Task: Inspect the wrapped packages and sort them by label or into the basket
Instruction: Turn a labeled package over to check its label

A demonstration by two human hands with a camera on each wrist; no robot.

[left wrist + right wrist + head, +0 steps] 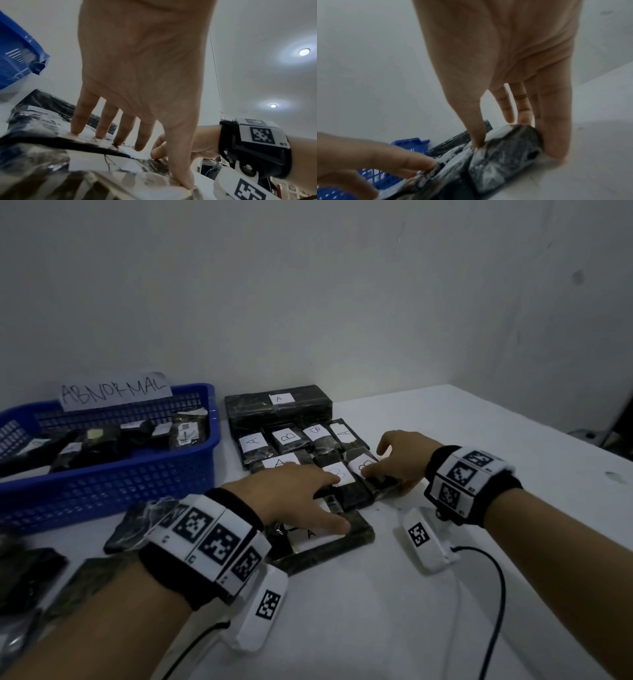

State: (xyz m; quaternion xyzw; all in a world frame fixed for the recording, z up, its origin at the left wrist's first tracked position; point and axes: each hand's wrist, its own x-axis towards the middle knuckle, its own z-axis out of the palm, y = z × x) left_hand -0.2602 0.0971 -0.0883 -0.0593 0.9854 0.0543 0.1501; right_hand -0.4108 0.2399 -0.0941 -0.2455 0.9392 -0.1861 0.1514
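Black wrapped packages [308,453] beside the basket [113,474]: left hand [291,494] presses flat, fingers spread; right hand [400,457] apparently pinches one package [505,152].

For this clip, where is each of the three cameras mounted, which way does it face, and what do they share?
Head: worn on the head, facing forward and down over the white table; shows both forearms, left hand and right hand.
Left wrist: under the wrist, looking along the left hand to the wrapped packages.
Right wrist: same, along the right hand gripping a B package.
Shared: all views show the blue basket.
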